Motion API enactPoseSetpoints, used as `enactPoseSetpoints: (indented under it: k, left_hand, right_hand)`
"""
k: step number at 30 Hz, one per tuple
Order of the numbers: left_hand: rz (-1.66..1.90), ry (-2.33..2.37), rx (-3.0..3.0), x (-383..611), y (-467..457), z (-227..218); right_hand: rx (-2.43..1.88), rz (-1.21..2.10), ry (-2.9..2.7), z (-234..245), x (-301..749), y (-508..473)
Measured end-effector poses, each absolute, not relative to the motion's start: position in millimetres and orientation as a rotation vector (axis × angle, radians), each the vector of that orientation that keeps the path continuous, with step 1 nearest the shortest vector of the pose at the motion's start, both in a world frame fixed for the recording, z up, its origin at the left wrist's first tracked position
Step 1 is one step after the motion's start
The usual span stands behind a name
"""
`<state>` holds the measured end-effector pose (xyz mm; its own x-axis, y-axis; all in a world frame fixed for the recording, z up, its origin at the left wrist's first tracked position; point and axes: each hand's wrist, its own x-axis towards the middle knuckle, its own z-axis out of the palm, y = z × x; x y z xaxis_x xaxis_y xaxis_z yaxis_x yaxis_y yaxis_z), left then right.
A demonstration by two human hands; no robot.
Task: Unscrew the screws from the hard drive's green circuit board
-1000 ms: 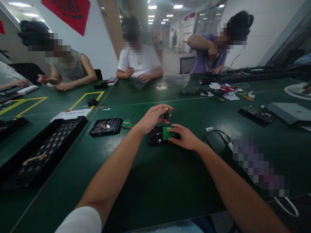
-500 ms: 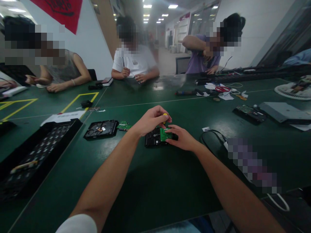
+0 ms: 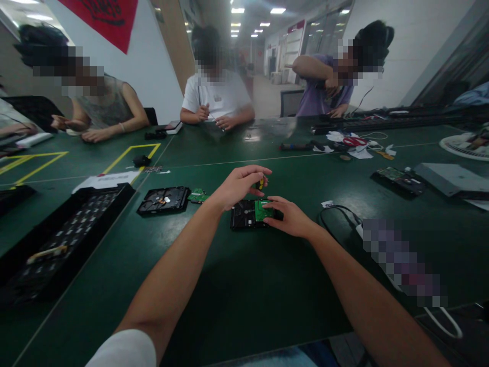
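Reaching forward over the table (image 3: 244, 295), both forearms meet at a drive (image 3: 242, 214) lying flat near its middle. The left hand (image 3: 239, 186), wrist bent and fingers curled, pinches a yellow screwdriver (image 3: 261, 182) above the drive's far edge. The right hand (image 3: 290, 218) lies palm down, fingers loose, pressing the drive's right end beside its green board (image 3: 262, 210). Left of them lie an opened drive (image 3: 163, 199) and a black tray (image 3: 57, 239).

Gripping yellow-handled screwdriver (image 3: 261, 182) in left hand (image 3: 237, 187), just above hard drive (image 3: 242, 215); resting right hand (image 3: 289, 218) on green board (image 3: 262, 211) of drive, atop green table (image 3: 244, 285).
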<state>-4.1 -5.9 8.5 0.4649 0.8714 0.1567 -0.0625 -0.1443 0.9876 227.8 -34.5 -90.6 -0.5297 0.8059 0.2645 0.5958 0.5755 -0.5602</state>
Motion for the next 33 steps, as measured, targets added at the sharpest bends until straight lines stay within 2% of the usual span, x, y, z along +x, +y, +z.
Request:
enactPoseSetpoints:
  k: [9,15,28,33]
  left_hand:
    - [0.992,0.836,1.794,-12,-4,11]
    - [1.119,1.078,2.323,-12,-5,14]
    - [0.888,0.971,2.538,-13,-13,19]
    - [0.776,1.108,2.634,-13,-14,19]
  right_hand:
    - [-1.113,0.540,-2.311,-90,229,-34]
    - [-1.121,0.530,-2.314,-90,229,-34]
    - [-1.127,0.556,-2.313,-93,230,-32]
    - [-1.127,0.538,-2.306,-95,229,-32]
